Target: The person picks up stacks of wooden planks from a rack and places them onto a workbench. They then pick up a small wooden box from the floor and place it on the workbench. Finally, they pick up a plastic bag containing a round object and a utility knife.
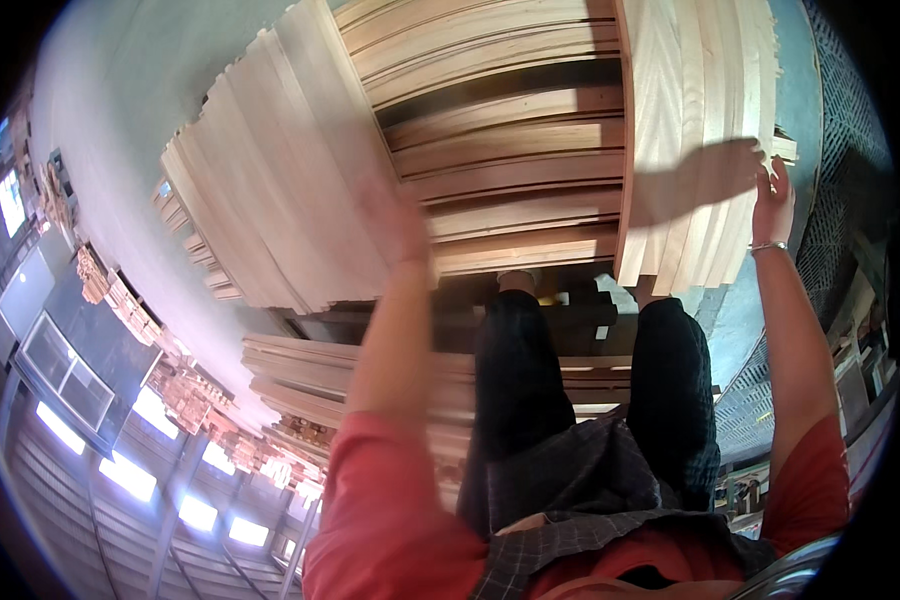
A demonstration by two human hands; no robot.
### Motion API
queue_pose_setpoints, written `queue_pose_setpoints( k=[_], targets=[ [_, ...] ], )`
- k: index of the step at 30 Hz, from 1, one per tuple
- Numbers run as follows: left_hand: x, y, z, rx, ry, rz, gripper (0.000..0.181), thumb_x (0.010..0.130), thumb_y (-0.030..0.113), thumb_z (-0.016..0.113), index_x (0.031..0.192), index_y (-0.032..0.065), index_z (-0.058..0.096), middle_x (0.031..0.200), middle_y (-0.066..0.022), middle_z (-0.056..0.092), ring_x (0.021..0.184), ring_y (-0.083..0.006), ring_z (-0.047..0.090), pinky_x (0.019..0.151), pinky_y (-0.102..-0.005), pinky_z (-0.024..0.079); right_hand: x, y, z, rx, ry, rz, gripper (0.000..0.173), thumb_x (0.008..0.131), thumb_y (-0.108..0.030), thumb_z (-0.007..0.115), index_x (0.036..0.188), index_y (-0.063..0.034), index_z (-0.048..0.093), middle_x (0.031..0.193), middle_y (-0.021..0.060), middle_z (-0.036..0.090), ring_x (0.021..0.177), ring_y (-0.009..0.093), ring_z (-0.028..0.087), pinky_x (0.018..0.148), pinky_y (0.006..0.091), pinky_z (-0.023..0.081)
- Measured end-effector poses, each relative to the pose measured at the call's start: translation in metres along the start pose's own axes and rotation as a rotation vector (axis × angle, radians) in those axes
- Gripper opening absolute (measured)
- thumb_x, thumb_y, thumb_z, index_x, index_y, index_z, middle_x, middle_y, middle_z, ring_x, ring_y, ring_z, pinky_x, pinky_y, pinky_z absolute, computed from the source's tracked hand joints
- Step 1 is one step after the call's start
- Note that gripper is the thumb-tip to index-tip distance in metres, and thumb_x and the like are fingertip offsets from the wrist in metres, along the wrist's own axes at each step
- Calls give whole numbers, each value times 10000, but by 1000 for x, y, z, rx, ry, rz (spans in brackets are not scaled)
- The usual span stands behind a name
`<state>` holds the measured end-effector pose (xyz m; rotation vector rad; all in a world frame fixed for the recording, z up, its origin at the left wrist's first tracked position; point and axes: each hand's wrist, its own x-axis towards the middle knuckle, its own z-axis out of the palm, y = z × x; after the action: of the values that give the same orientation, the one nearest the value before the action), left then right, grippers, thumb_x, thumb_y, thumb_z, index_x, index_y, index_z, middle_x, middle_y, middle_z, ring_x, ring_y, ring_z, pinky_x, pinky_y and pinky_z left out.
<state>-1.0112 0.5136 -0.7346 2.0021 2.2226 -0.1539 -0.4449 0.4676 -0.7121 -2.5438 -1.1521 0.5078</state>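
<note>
Blurred by motion, my left hand (396,221) is over the inner edge of a row of pale wooden boards (277,172). Whether it touches them cannot be told. On the other side, my right hand (775,202), with a bracelet at the wrist, is beside the outer edge of a second row of pale boards (697,97). Its fingers are apart with nothing visible in them, and its shadow falls across the wood. Between the two rows lie several grooved wooden strips (510,142), crosswise to them, with dark gaps.
Behind my legs lies a stack of long timber pieces (300,367). A patterned metal floor plate (851,97) runs along the right side. Bare floor (120,165) spreads at the left, with timber piles (124,307) farther off. More board ends (187,232) jut out beneath the left row.
</note>
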Motion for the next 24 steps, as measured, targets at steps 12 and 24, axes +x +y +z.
queue_pose_setpoints(
  k=[12, 24],
  targets=[
    [-33, -118, -46, -415, -186, -593, 596, 897, 320, 476, 1350, -44, 343, 1319, -256, 398, 1252, -401, 325, 1060, -427, 278, -151, -200, 42, 374, -478, -65, 369, 921, -208, 541, 1261, -74, 490, 1239, 123, 494, 1112, 246, 503, 948, 368, 418],
    [-100, -134, -15, -1197, 85, -1256, 449, 947, 241, 445, 1320, 12, 349, 1304, -125, 471, 1217, -246, 448, 985, -368, 359, -142, -175, 31, 194, -634, -114, 348, 906, -135, 519, 1249, -83, 497, 1218, 104, 509, 1103, 233, 514, 932, 341, 431]
  ],
)
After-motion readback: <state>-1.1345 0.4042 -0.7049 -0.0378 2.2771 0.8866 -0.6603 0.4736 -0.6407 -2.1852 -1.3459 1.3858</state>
